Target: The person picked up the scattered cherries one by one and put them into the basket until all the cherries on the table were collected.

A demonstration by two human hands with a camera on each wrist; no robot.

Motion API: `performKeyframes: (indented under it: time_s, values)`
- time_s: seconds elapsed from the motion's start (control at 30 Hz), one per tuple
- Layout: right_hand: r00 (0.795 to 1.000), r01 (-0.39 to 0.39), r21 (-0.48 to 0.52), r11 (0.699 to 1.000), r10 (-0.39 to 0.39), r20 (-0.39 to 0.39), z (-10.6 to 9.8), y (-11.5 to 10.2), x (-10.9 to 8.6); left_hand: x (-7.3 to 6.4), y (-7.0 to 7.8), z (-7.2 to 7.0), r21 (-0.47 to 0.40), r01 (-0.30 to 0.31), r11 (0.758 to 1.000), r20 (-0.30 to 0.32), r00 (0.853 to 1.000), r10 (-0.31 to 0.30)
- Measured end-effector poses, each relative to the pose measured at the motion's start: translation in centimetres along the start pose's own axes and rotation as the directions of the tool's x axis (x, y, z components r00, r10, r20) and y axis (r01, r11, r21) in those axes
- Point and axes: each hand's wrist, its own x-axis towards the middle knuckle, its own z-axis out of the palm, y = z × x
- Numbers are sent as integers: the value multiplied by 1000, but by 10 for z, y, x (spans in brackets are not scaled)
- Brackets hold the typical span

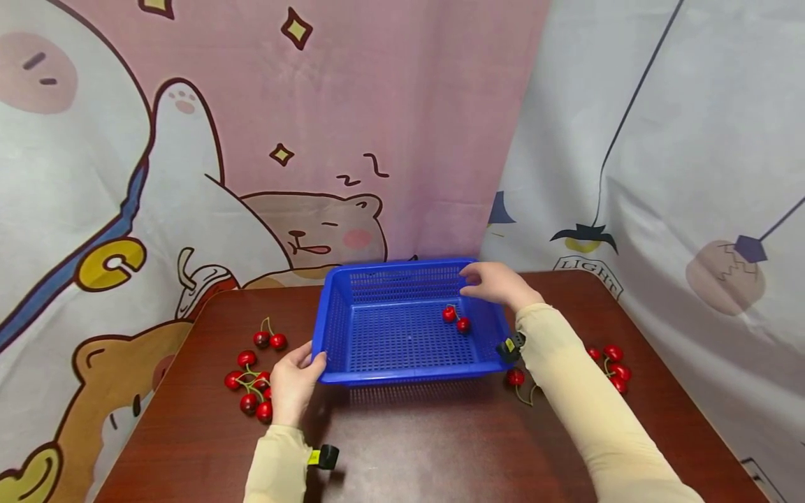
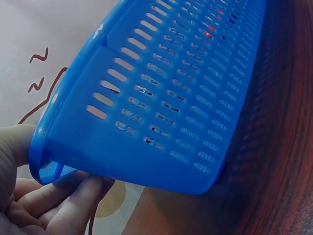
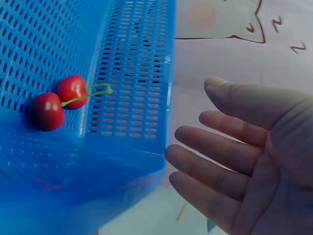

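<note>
A blue perforated plastic basket (image 1: 409,378) lies across the middle of the head view. My left hand (image 1: 294,383) grips its rim at the front left corner, thumb on top and fingers beneath, as the left wrist view shows of the basket wall (image 2: 161,164). A joined pair of red cherries (image 1: 449,314) lies inside on the right part of the basket floor, green stems (image 3: 100,89) joined at the tip. Near the back right corner, my right hand (image 1: 497,285) is held with fingers spread and nothing in them, fingertips close to the rim in the right wrist view.
On the brown table (image 1: 415,447), a paired cherry group (image 1: 277,341) and a cluster of several cherries (image 1: 249,403) lie left of the basket. One cherry (image 1: 516,377) sits by its front right corner; another cluster (image 1: 619,372) lies farther right. A printed curtain (image 1: 428,140) hangs behind.
</note>
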Motion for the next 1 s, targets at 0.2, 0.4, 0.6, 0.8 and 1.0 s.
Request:
performKeyframes:
  time_s: [0.2, 0.4, 0.6, 0.8, 1.0]
  values:
    - [999, 31, 37, 999, -30, -30, -10, 4, -16, -1, 3, -1, -5, -5, 1000, -1, 1000, 5]
    - [997, 56, 95, 994, -50, -65, -21, 13, -36, -2, 4, -1, -11, -2, 1000, 9, 1000, 2]
    - [994, 65, 100, 993, -55, -99, -30, 26, -60, 0, 2, -1, 6, -5, 1000, -3, 1000, 5]
    - [991, 64, 42, 997, -58, -120, -33, 43, -80, -1, 1, -1, 16, -6, 1000, -6, 1000, 6]
    - [988, 70, -2, 998, -70, -141, -31, 58, -97, -3, 2, -1, -4, -24, 1000, 0, 1000, 24]
